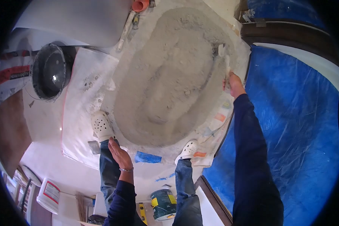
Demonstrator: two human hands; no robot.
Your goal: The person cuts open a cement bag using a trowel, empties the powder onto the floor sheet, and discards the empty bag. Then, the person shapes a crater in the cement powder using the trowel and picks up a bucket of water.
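Note:
My right hand [235, 86] is wrapped round the pale, dusty handle of a hand trowel [226, 62], at the right edge of a wide bed of grey mortar mix [177, 75]. The trowel's blade end, partly in the mix, is hard to make out. A long hollow with crumbly lumps runs down the middle of the mix. It lies on a flattened pale sheet [81, 124] on the floor. My left hand [119, 154] hangs above my left leg, near the white clog [101, 126], fingers stretched out and holding nothing.
A black bucket [51, 73] stands at the left. Blue plastic sheeting [290, 124] covers the right side. Tools and an orange pipe piece [140, 5] lie at the top edge. A green tub [163, 205] and a yellow level [142, 213] are behind my feet.

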